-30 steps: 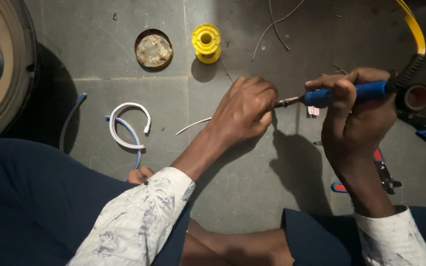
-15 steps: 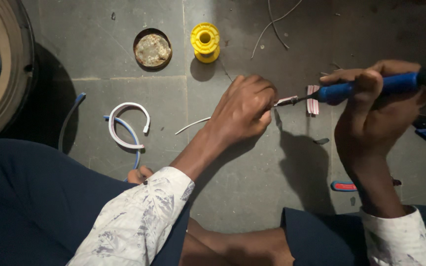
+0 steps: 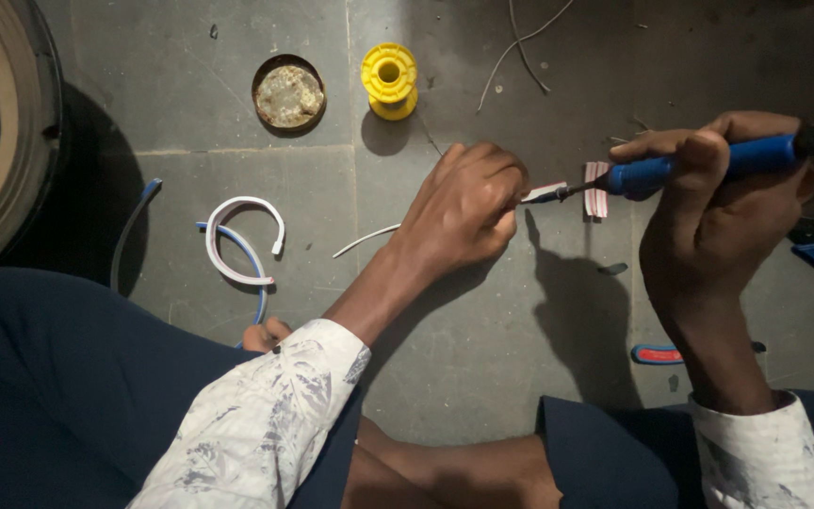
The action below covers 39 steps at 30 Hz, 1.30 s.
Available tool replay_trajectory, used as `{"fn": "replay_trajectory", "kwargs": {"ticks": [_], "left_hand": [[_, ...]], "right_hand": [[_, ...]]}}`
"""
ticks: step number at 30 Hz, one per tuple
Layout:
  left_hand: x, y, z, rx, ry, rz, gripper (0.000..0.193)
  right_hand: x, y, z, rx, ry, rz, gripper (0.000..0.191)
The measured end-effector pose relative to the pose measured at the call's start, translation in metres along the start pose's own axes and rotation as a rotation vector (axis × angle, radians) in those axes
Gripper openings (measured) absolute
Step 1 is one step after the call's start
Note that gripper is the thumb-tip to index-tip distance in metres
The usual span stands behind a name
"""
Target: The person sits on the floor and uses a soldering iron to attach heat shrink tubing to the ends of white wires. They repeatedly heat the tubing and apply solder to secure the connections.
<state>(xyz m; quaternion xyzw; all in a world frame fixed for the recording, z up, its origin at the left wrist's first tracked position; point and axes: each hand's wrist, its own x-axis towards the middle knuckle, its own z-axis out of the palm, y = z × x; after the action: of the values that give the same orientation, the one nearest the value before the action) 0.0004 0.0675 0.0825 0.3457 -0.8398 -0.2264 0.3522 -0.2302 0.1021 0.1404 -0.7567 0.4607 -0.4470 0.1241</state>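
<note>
Blue-handled soldering iron (image 3: 680, 170), dark metal tip.

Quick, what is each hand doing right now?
Left hand: closed, pinching a thin white wire at the iron's tip.
Right hand: closed around the blue-handled soldering iron.
</note>
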Motion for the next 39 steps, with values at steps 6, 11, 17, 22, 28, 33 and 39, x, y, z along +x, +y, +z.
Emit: {"fn": "replay_trajectory", "kwargs": {"ticks": [6,11,17,22,28,33,39], "left_hand": [[0.0,-0.001,0.001,-0.004,0.017,0.012,0.021],[-0.001,-0.001,0.002,0.001,0.005,0.0,0.019],[-0.001,-0.003,0.002,0.001,-0.01,0.005,0.019],[0.0,-0.004,0.003,0.032,-0.024,0.014,0.019],[0.0,-0.003,0.001,0.03,-0.032,-0.007,0.015],[-0.001,0.002,-0.007,0.111,0.002,0.024,0.018],[-0.003,0.007,-0.014,0.276,-0.128,-0.077,0.027]], "right_hand": [[-0.001,0.003,0.0,0.01,0.009,0.006,0.035],[-0.003,0.006,0.0,0.042,0.023,0.039,0.034],[-0.006,0.008,-0.001,-0.002,0.027,0.058,0.036],[-0.009,0.013,-0.002,-0.02,0.048,0.088,0.037],[-0.012,0.02,-0.009,-0.006,0.066,0.066,0.038],[-0.013,0.022,-0.017,0.063,0.101,0.145,0.038],[-0.002,0.017,-0.015,0.191,0.076,0.33,0.035]]}}
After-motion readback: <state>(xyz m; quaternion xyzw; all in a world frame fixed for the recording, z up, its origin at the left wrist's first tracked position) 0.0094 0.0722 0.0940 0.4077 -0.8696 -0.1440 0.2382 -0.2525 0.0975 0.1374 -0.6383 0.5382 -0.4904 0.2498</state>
